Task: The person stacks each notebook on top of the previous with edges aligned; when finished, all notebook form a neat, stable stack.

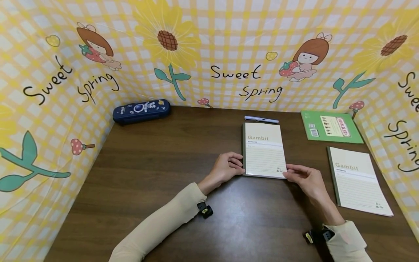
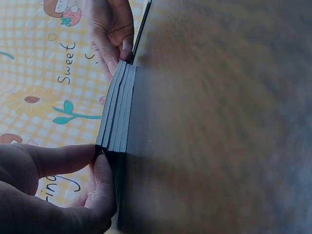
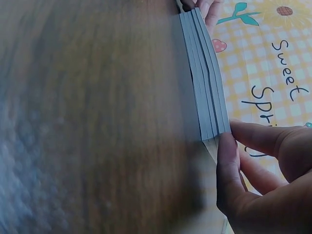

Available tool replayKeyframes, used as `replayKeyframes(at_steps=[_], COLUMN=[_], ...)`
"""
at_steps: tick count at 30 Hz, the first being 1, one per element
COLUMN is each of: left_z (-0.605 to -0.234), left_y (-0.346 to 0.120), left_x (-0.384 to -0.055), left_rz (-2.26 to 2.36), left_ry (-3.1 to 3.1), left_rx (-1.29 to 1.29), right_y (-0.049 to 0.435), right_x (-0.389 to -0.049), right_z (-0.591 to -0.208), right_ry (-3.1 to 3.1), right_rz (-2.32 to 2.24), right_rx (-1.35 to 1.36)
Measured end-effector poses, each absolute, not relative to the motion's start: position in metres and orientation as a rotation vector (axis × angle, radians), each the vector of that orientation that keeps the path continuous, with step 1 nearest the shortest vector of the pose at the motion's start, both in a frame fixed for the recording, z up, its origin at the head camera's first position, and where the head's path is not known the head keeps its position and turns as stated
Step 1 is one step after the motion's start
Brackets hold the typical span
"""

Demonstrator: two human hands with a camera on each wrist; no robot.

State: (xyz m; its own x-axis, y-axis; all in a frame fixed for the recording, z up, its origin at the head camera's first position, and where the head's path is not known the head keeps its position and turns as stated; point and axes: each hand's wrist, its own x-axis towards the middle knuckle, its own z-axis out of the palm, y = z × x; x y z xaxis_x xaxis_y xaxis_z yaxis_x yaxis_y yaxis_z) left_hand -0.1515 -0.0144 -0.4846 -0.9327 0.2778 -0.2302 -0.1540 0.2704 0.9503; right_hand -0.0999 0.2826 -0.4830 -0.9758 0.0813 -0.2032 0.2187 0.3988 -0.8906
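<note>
A stack of notebooks (image 1: 263, 153) with a cream "Gambit" cover lies on the table in front of me; the wrist views show the edges of several notebooks piled together. My left hand (image 1: 226, 168) holds the dark spine side near the front corner, thumb and fingers against the stack (image 2: 117, 109). Opposite it, my right hand (image 1: 306, 178) grips the front right corner with thumb and fingertips, beside the page edges (image 3: 207, 80). Fingers on the far sides are partly hidden in the wrist views.
A blue pen (image 1: 261, 119) lies just behind the stack. Another Gambit notebook (image 1: 358, 182) sits at the right, with a green booklet (image 1: 312, 127) behind it. A dark blue pencil case (image 1: 142, 111) stands at the back left. Checked cloth walls (image 1: 226, 47) border the table.
</note>
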Motion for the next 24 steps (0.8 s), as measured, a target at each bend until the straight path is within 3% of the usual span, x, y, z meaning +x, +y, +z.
replayKeyframes(at_steps=[17, 24], left_z=[-0.481, -0.474], left_y=[-0.014, -0.013], left_x=[-0.148, -0.146], left_rz=[1.64, 1.553], left_ry=[2.225, 2.39], left_rx=[0.126, 0.25], right_y=[0.284, 0.289], right_x=[-0.098, -0.094], right_z=[-0.479, -0.472], right_ry=[2.421, 2.5], right_rz=[-1.7, -1.675], right_rx=[0.225, 0.155])
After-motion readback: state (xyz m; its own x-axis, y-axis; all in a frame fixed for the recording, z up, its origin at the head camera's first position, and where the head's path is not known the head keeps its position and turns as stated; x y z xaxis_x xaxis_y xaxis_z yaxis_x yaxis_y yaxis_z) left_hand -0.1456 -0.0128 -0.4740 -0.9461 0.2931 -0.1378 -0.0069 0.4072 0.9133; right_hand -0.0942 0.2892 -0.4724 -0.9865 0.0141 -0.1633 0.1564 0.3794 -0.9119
